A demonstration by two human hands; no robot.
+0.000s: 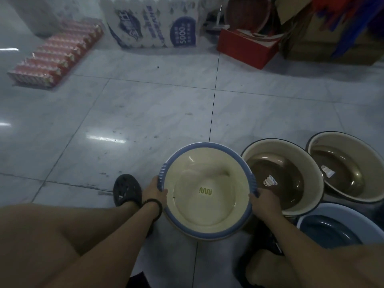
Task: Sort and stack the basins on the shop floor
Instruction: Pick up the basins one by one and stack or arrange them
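The left hand (154, 191) and right hand (264, 201) grip opposite sides of the cream basin's (207, 210) blue rim, low over the floor (145, 113). Just right of it, two brown-lined basins (276, 173) and a blue basin (332, 229) sit side by side, so most of the stacking seems left to do.

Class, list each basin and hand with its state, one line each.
Blue-rimmed cream plastic basin: upright, held by both hands.
Left hand: grips its rim.
Right hand: grips its rim.
Nearer dark-rimmed brown-bottomed basin: upright, label inside.
Farther such basin: upright, label inside.
Blue plastic basin: upright, partly hidden.
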